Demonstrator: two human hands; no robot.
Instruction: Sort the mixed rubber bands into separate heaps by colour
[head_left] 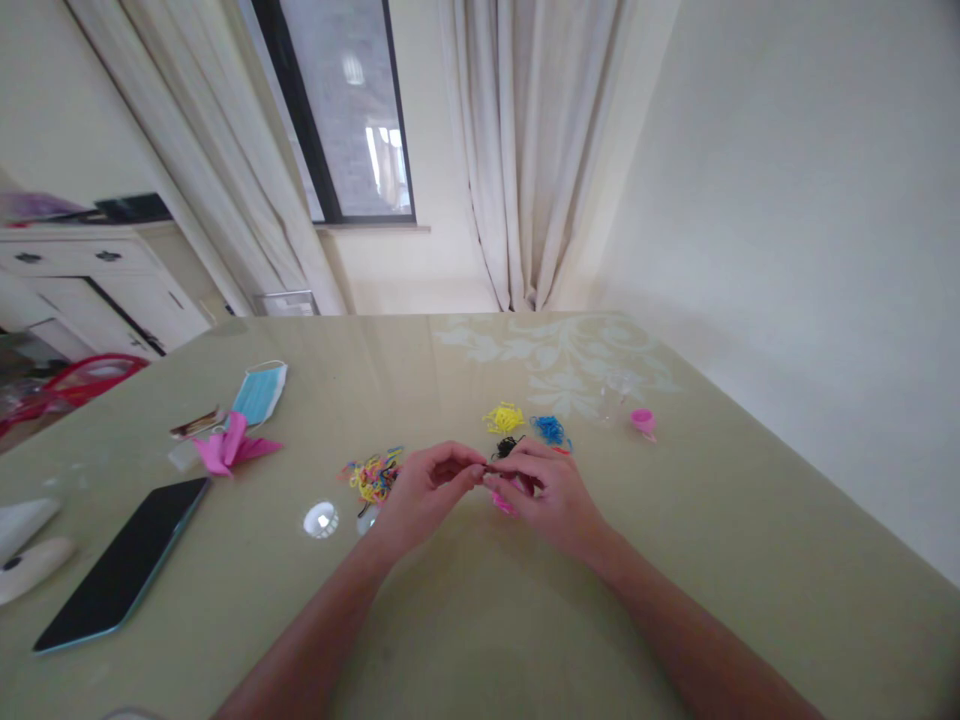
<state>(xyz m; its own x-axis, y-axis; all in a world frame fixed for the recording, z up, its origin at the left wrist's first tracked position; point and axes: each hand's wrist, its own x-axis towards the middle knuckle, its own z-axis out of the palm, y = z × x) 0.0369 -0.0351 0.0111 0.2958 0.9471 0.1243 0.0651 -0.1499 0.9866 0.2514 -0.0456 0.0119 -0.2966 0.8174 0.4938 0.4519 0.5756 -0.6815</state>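
Observation:
My left hand (427, 495) and my right hand (555, 495) meet above the table, thumbs and fingertips pinched together. A tiny dark bit shows between the fingertips, too small to make out. Beside my left hand lies a mixed pile of coloured rubber bands (373, 474), partly hidden by it. Sorted heaps lie around my right hand: yellow bands (504, 418), blue bands (550, 430), black bands (505, 447) and pink bands (504, 504). A bit of red (561, 451) peeks out behind the right hand's knuckles.
On the table's (465, 640) left are a tablet (124, 565), a pink folded-paper shape (234, 445), a blue face mask (260, 392) and a clear dome (321, 519). A small pink cup (643, 421) stands right. A wall (810, 250) borders the right edge.

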